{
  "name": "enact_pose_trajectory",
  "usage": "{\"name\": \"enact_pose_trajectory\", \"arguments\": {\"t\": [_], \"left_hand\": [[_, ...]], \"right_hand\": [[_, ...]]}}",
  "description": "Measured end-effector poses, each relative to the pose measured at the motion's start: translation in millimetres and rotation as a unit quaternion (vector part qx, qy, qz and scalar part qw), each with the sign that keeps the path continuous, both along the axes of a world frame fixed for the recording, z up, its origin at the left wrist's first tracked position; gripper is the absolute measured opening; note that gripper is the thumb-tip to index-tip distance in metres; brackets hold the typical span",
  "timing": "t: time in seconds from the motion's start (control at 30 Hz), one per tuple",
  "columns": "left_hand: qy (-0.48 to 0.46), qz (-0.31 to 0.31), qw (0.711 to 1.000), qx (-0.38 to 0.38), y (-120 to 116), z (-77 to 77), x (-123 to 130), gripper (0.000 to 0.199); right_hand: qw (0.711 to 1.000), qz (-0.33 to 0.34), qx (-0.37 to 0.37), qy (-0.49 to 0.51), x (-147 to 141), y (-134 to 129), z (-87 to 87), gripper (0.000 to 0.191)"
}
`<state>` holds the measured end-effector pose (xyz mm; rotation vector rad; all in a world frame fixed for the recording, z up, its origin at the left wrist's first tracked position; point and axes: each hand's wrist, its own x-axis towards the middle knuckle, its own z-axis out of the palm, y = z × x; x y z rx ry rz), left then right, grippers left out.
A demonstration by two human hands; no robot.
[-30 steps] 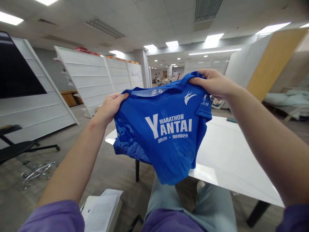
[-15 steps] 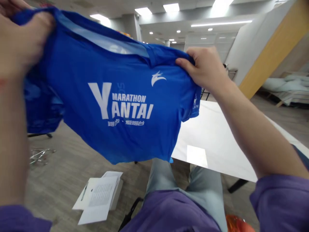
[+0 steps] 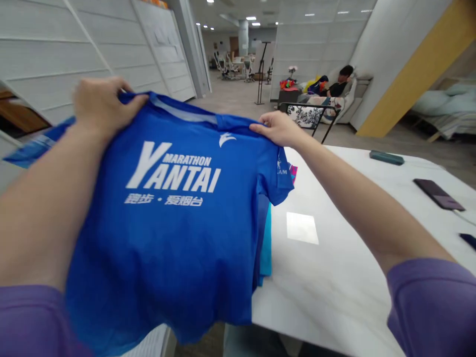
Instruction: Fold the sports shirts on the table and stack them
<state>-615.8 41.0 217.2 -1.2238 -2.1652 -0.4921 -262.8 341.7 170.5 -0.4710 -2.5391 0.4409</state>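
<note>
A blue T-shirt (image 3: pixel 178 238) with white "Marathon Yantai" lettering hangs front towards me, stretched between my two hands. My left hand (image 3: pixel 106 106) is closed on one shoulder, thumb on top of the cloth. The other shoulder is pinched in my right hand (image 3: pixel 278 128), near a sleeve with small white print. The shirt's lower part droops over the near edge of the white table (image 3: pixel 334 277). Behind it, partly hidden, a turquoise cloth (image 3: pixel 267 243) and a dark blue one show on the tabletop.
On the table's right lie a dark green case (image 3: pixel 386 157), a phone (image 3: pixel 439 194) with a cable, and another dark device (image 3: pixel 469 241). A black-framed chair (image 3: pixel 308 116) stands behind the table. Farther back, a person (image 3: pixel 340 82) reclines on a seat.
The view has tilted down and turned. The shirt went from raised and slanting in the air to spread lower, over the table's edge, both hands still gripping its shoulders.
</note>
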Motion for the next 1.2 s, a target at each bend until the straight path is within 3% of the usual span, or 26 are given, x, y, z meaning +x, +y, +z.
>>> {"name": "enact_pose_trajectory", "arguments": {"t": [0.07,0.13,0.23,0.3,0.4,0.47,0.57,0.7,0.8,0.9,1.0,1.1,1.2], "left_hand": [[-0.040,0.040,0.998,-0.009,62,-46.0,-34,0.105],[-0.065,0.038,0.996,-0.048,120,-95.3,-58,0.097],[-0.055,0.009,0.994,-0.098,189,-162.2,-72,0.076],[-0.048,-0.012,0.994,-0.094,215,-199.0,-69,0.061],[-0.085,-0.036,0.993,-0.075,222,-241.5,-51,0.053],[-0.118,-0.051,0.989,-0.074,207,-260.4,-31,0.053],[-0.131,-0.071,0.985,-0.086,154,-275.2,9,0.059],[-0.132,-0.083,0.978,-0.140,44,-286.1,75,0.066],[-0.162,-0.064,0.970,-0.171,-46,-303.6,116,0.072],[-0.199,-0.022,0.961,-0.191,-115,-326.1,139,0.075],[-0.223,-0.010,0.951,-0.216,-146,-338.5,144,0.077],[-0.204,-0.006,0.948,-0.244,-149,-335.0,136,0.083],[-0.131,-0.016,0.946,-0.297,-141,-327.4,130,0.090]], "right_hand": [[0.999,-0.027,-0.022,-0.032,-30,51,-51.7,0.044],[0.994,-0.073,-0.060,-0.053,-53,94,-98.2,0.040],[0.978,-0.144,-0.125,-0.080,-68,136,-158.1,0.041],[0.969,-0.157,-0.158,-0.111,-65,148,-191.3,0.050],[0.962,-0.130,-0.192,-0.146,-46,152,-225.1,0.051],[0.961,-0.117,-0.203,-0.144,-32,152,-234.0,0.044],[0.964,-0.139,-0.194,-0.114,-16,151,-228.4,0.041],[0.969,-0.191,-0.145,-0.068,7,125,-205.2,0.047],[0.975,-0.191,-0.104,-0.054,49,70,-195.4,0.054],[0.990,-0.086,-0.070,-0.090,130,-6,-198.7,0.055],[0.985,-0.015,-0.083,-0.148,238,-74,-209.4,0.051],[0.973,-0.105,-0.112,-0.170,352,-105,-220.5,0.041],[0.945,-0.260,-0.115,-0.162,461,-105,-227.0,0.036]]}}
